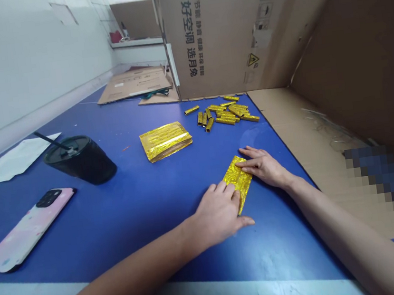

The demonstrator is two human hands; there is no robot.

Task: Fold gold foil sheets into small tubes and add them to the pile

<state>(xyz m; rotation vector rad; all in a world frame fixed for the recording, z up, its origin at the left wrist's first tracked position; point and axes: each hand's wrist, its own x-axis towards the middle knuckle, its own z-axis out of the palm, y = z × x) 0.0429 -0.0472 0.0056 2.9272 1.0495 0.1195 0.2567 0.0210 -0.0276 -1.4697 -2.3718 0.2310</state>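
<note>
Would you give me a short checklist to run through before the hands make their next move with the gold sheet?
1. Left hand on the sheet: ok, fingers on its near part.
2. Right hand on the sheet: ok, fingertips near its far end.
3. Sheet's underside free of debris: cannot tell, hidden.
4. Gold stack apart from both hands: ok.
5. Small gold pieces in tidy rows: not ok, heaped loosely.
6. Cup apart from the sheet: ok.

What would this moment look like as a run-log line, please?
left hand: on gold foil | right hand: on same foil | gold stack: on blue table | small gold pieces: loose pile
</note>
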